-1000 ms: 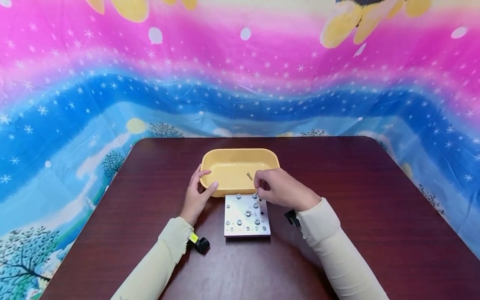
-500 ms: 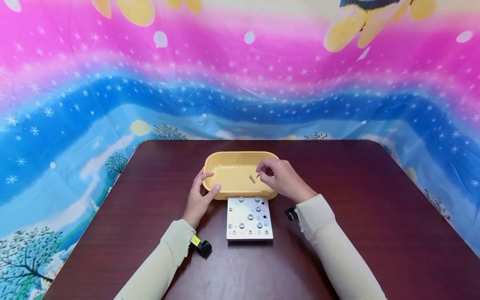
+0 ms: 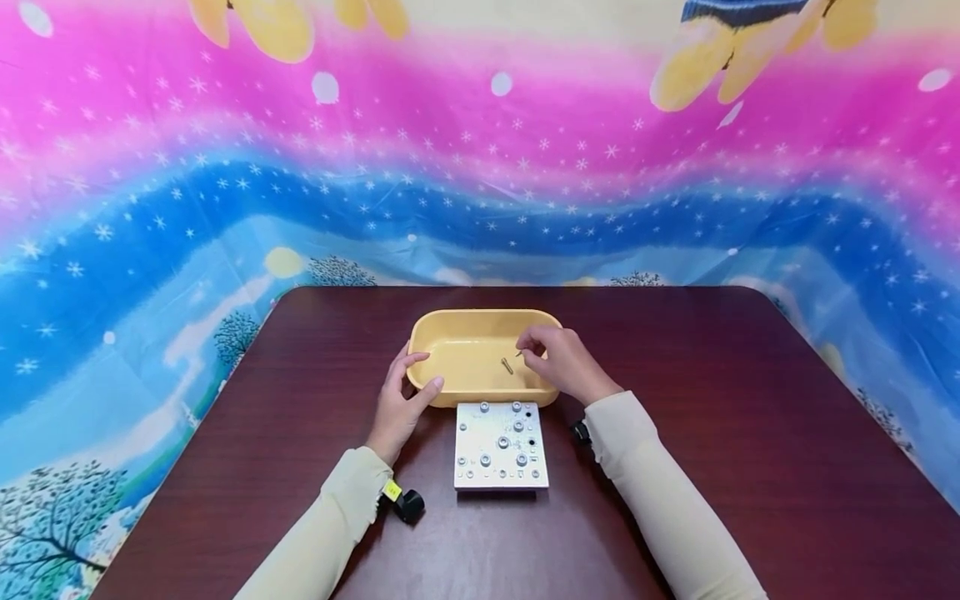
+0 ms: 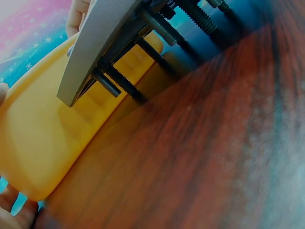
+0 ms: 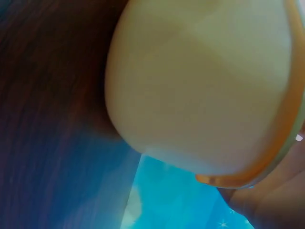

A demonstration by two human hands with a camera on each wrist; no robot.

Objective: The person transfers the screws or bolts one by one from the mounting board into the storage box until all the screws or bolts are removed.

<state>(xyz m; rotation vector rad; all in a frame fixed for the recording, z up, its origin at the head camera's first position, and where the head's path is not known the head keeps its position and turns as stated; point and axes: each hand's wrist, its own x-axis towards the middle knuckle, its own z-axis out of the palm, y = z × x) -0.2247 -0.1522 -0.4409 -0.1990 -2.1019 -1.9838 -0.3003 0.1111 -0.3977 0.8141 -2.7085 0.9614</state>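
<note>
A metal plate (image 3: pixel 491 467) bears several bolts and has dark holes near its right side. Threaded bolt shanks (image 4: pixel 202 16) hang beneath it in the left wrist view. Directly behind it stands a yellow tray (image 3: pixel 450 398). My left hand (image 3: pixel 397 408) grips the tray's left end, thumb at the front and a finger over the rim. My right hand (image 3: pixel 564 358) is over the tray's right part, thumb and forefinger pinching a small screw (image 3: pixel 519 353) that is mostly hidden. One loose screw (image 3: pixel 507 366) lies on the tray floor just left of those fingertips.
The dark wooden table (image 3: pixel 712 433) reaches back to a colourful printed cloth (image 3: pixel 480 183). A black wrist camera (image 3: pixel 408 506) is on the left wrist, another (image 3: pixel 581 432) on the right.
My right hand has moved from the plate's far right corner up and away to over the tray, still pinching the small screw. The left hand keeps its grip on the tray.
</note>
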